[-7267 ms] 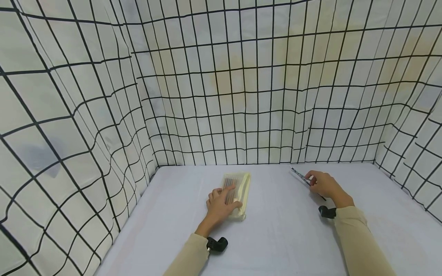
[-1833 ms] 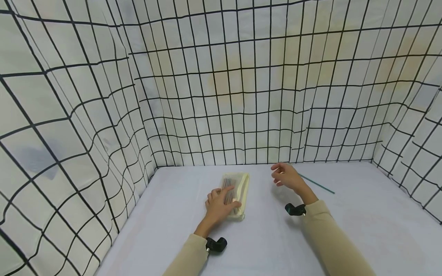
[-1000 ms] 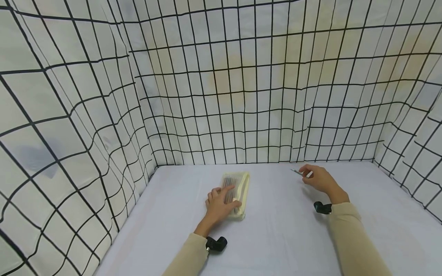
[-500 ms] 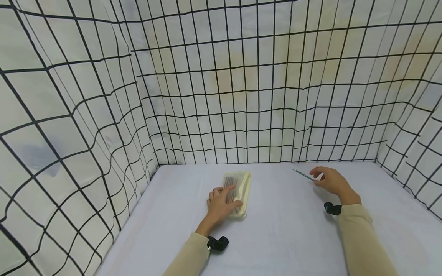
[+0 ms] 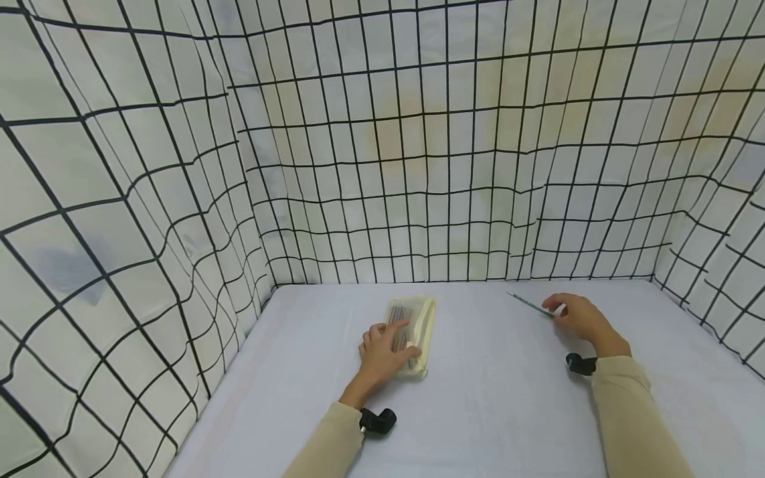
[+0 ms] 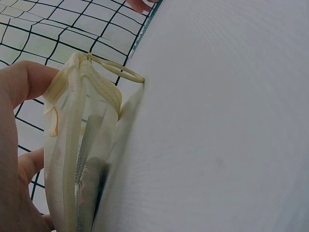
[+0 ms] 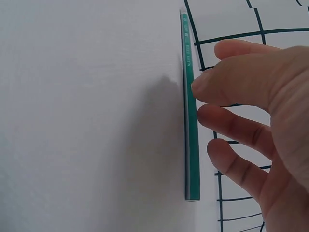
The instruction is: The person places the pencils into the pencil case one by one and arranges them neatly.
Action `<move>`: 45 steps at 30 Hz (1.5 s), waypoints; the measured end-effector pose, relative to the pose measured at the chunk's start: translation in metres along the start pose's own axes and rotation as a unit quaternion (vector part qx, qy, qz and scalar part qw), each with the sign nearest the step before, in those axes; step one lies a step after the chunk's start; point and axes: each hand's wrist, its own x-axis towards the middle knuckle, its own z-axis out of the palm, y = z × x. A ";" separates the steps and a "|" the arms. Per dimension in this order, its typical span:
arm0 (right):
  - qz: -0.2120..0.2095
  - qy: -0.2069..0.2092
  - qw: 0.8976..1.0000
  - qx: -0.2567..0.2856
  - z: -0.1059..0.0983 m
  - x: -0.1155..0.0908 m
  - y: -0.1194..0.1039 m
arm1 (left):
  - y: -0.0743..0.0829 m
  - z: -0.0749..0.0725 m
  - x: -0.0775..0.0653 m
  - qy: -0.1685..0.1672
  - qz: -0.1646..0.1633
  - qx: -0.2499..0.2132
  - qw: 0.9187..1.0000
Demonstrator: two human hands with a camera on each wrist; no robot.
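Observation:
A green pencil (image 5: 528, 304) lies at a slant on the white table in the head view, its near end hidden by my right hand (image 5: 582, 320). In the right wrist view the thumb tip is right at the pencil's (image 7: 190, 125) edge, the other fingers loosely bent beside it; touch cannot be told. My left hand (image 5: 382, 355) rests across a pale yellow see-through mesh pencil case (image 5: 423, 332), fingers spread over its left side and thumb near its lower middle. Several slim sticks show through the mesh. A cord loop (image 6: 123, 71) hangs from the case's end in the left wrist view.
White sheeting behind black grid netting (image 5: 418, 166) closes off the table's back and both sides. A small black camera (image 5: 378, 421) sits on the left wrist, another black camera (image 5: 581, 364) on the right. White table surface (image 5: 472, 398) lies between the hands.
From left of the pencil, my right hand has moved right to it, then slid along it toward its near end. My left hand has stayed on the pencil case.

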 end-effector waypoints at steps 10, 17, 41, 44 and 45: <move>0.007 0.004 1.000 -0.007 0.003 -0.003 0.003 | 0.001 0.001 0.001 -0.002 0.003 -0.001 1.000; 0.012 -0.009 1.000 -0.016 0.001 -0.005 0.000 | 0.002 0.001 0.001 -0.001 0.005 -0.007 1.000; 0.017 -0.042 0.997 0.063 0.001 -0.001 -0.013 | 0.001 0.000 -0.001 -0.004 0.000 -0.002 1.000; 0.015 -0.041 0.996 0.082 0.004 0.001 -0.012 | 0.001 -0.001 -0.001 -0.002 0.002 -0.003 1.000; 0.014 -0.042 0.995 0.088 0.004 0.002 -0.012 | 0.001 -0.002 -0.001 -0.001 0.003 -0.004 1.000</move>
